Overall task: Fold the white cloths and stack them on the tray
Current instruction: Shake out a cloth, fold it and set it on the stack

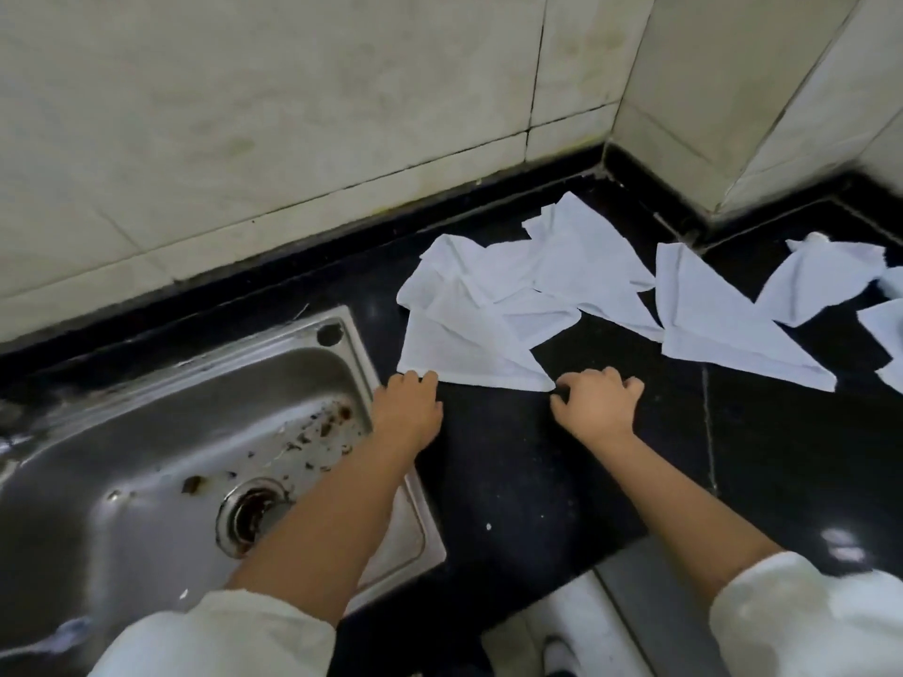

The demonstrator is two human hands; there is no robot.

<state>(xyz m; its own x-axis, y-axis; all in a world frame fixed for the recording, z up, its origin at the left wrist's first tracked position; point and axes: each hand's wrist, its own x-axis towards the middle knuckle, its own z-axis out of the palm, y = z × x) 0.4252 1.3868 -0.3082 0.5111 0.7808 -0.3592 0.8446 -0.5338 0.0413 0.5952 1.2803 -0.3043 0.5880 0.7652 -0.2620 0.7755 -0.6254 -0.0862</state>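
Left hand [409,408] pinching near-left corner of crumpled white terry cloth [469,354] on glossy black stone surface [513,481]. Right hand [598,408] pinching near-right corner, fingers curled. Beside left hand, stained steel sink [146,432].

Glossy black stone countertop [513,481] holding a stained stainless-steel sink [146,432], backed by grimy off-white tiled walls [293,114].
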